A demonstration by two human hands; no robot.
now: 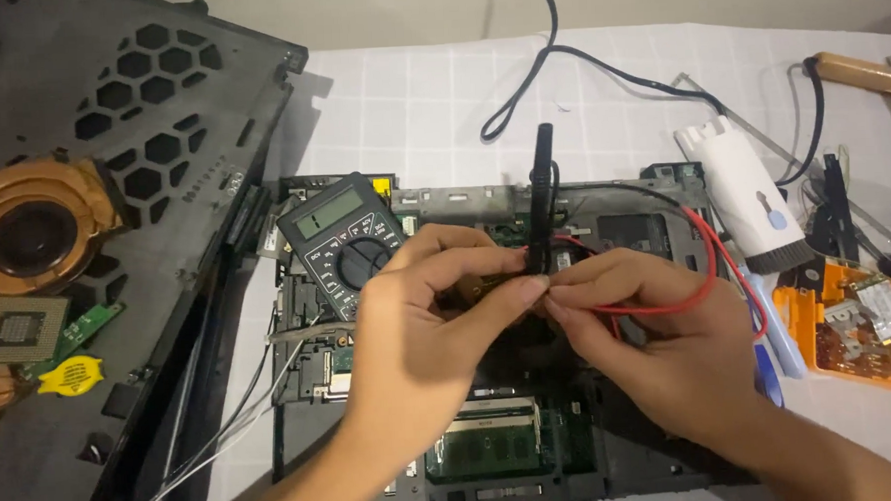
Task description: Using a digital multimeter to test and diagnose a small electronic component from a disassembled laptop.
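Left hand (419, 322) pinching black probe (540, 191), right hand (660, 341) touching alongside

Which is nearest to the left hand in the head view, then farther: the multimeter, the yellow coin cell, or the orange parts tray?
From the left hand:
1. Multimeter, just behind it, almost touching.
2. Yellow coin cell, far off to the left on the dark cover.
3. Orange parts tray, at the right edge, beyond the right hand.
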